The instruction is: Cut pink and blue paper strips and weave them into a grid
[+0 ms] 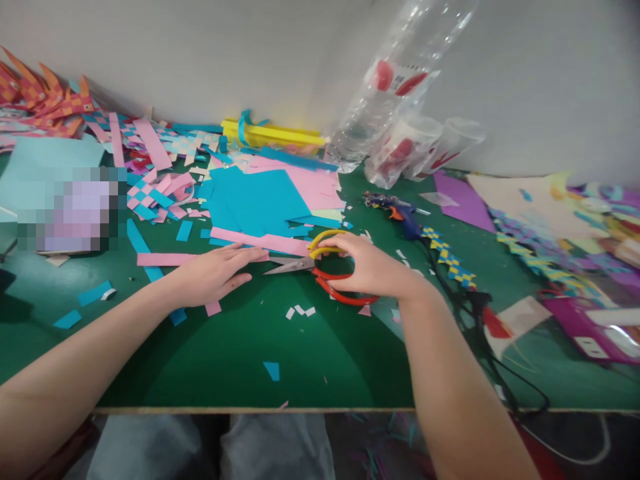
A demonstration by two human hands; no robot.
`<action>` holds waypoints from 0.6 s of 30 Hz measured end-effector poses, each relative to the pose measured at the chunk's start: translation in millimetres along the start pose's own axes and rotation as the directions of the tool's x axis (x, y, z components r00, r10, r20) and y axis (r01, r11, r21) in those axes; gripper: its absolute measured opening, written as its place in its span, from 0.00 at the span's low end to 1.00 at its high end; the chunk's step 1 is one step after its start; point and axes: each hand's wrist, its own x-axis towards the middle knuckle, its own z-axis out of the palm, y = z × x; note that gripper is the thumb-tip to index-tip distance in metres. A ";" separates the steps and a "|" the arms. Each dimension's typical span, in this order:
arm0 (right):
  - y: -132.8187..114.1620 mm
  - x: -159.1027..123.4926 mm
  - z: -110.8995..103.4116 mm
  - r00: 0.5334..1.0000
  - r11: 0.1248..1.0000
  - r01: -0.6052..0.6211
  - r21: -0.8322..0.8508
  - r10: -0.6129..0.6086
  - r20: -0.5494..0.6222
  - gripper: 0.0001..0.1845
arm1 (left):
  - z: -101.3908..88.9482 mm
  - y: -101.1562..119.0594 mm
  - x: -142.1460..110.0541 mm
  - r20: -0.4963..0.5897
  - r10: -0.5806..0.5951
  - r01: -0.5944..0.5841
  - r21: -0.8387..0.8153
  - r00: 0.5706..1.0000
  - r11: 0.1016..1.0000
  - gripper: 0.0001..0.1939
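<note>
Right grip is closed on the scissors, fingers at the smooth yellow loop and thumb at the red one; the slim steel blades stand slightly parted, pointing left. Left grip lies flat across a long, straight pink strip, fingers outstretched just beside the blade tips, thumb spread apart from them. Both rest over a smooth green surface.

Near its front edge lies a four-sided blue scrap; farther in, below the scissors, sit small, crisp white bits. Beyond the hands, a flat, matte blue sheet overlaps a pink sheet. To the right of these is a checkered blue-and-yellow braid. Farther back, a yellow bundle lies lengthwise, and a clear, ridged plastic bottle leans by the plain grey wall.
</note>
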 end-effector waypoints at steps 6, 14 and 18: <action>1.9 -1.7 -2.8 1.000 0.999 -0.024 -0.023 0.024 0.006 0.22 | 2.5 -2.5 -0.8 0.002 -0.011 0.011 0.041 1.000 0.999 0.24; 0.4 -0.9 0.6 0.999 0.999 0.026 0.034 -0.027 0.036 0.22 | 3.7 -1.9 0.8 0.030 0.041 -0.044 0.101 0.999 0.994 0.25; -2.5 1.0 4.1 0.999 1.000 0.009 0.020 -0.010 0.047 0.21 | 4.3 -0.1 2.5 0.020 0.048 -0.049 0.092 0.999 0.995 0.25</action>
